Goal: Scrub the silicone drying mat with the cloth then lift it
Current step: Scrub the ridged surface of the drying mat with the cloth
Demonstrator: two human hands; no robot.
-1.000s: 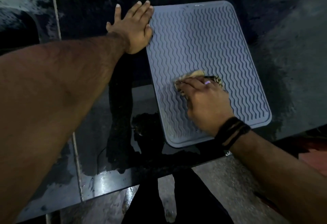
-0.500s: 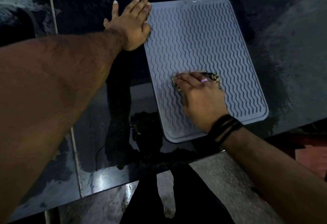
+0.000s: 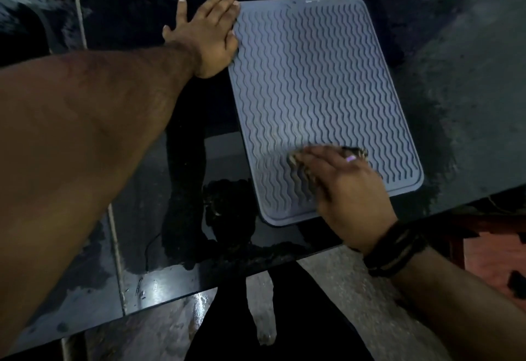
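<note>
You stand at a wet, dark countertop [image 3: 469, 81] with the silicone drying mat [image 3: 316, 81] lying flat on it, its near edge close to the counter's front lip. The grey mat, ribbed with wavy ridges, sits fully on the stone, no corner raised.

Your left hand [image 3: 209, 33] lies flat at the mat's far left corner, fingers straight and close together, the thumb spread away over the bare counter. The fingertips overlap the mat's rim, and by the look of it you are pinning the mat so it cannot slide.

Your right hand [image 3: 341, 187] works the near part of the mat, pressing the cloth [image 3: 355, 151] down under the palm. Only a dark, mottled scrap of the cloth peeks out past the fingers. The hand is smeared with motion blur; the fingers look extended over the cloth with a slight bend, though whether they pinch it or merely press it flat cannot be told. Dark bands circle the right wrist [image 3: 395, 249].

Judging by this, you are in the scrubbing stage. How much of the ribbed surface has been covered cannot be read from the mat itself, which shows no clear line between cleaned and uncleaned areas. The lift is not yet begun: both hands bear down, and neither has an edge in its grip.
</note>
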